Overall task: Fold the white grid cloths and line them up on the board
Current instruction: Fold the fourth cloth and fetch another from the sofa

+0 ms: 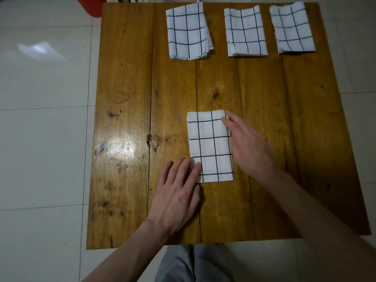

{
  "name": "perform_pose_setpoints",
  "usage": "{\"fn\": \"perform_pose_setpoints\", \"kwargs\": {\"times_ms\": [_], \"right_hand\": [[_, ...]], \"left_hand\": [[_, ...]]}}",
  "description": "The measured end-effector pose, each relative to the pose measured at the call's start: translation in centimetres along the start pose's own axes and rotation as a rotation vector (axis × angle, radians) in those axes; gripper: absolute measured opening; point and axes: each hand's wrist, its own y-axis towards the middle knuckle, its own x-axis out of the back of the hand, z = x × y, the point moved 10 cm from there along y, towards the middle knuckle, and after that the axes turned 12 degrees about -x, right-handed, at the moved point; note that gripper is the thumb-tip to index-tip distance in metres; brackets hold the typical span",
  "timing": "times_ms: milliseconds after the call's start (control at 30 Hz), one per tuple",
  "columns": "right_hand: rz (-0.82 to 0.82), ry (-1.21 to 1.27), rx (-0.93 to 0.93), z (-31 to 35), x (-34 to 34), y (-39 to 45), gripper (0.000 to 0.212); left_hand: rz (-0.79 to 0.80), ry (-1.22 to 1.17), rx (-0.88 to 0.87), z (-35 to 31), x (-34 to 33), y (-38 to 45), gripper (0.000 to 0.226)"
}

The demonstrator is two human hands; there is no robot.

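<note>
A folded white grid cloth (210, 146) lies flat near the middle of the wooden board (126, 119). My left hand (178, 192) rests with straight fingers on its near left corner. My right hand (247, 145) lies flat along the cloth's right edge, fingertips at its far right corner. Three more folded grid cloths sit in a row at the far edge: one at the left (188, 31), one in the middle (246, 31) and one at the right (293, 28).
The board sits on a pale tiled floor (44, 98). A red object (89, 6) shows beyond the board's far left corner. My grey trousers (193, 263) appear below the near edge. Bare wood spans the board's left side.
</note>
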Motion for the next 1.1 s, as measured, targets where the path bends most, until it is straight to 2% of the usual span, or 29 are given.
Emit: {"fn": "perform_pose_setpoints", "kwargs": {"times_ms": [100,167,233,333,433,567,733,867,967,1100], "right_hand": [[0.116,-0.066,0.171,-0.2,-0.8,2.9,0.071],[0.153,-0.128,0.237,-0.3,-1.5,3.5,0.068],[0.124,-0.195,0.242,-0.6,-1.4,3.3,0.06],[0.021,-0.235,0.165,-1.3,0.4,2.0,0.044],[-0.089,-0.27,0.032,-2.8,1.7,-0.2,0.038],[-0.137,-0.282,-0.129,-4.1,1.6,-3.8,0.043],[-0.142,-0.316,-0.337,-4.8,0.8,-7.8,0.05],[-0.128,-0.292,-0.404,-4.9,0.5,-9.7,0.057],[-0.115,-0.232,-0.32,-3.7,0.1,-10.2,0.06],[-0.022,-0.201,-0.052,0.6,-2.4,-10.5,0.058]], "left_hand": [[0.056,0.03,-0.017,0.2,-0.5,0.2,0.06],[0.074,0.053,-0.022,0.2,-0.6,0.4,0.063],[0.082,0.075,-0.03,0.0,-0.5,0.6,0.065],[0.092,0.121,-0.026,0.2,-0.2,1.2,0.07],[0.074,0.154,0.012,0.9,0.5,2.0,0.071],[0.037,0.129,0.014,0.6,1.1,3.0,0.07],[0.028,0.103,-0.089,-2.0,0.2,3.1,0.067],[0.067,0.129,-0.069,-1.7,-0.8,2.6,0.065],[0.071,0.125,-0.052,-0.9,-0.9,2.3,0.063],[0.03,0.106,-0.118,-2.2,-0.8,2.3,0.064]]}}
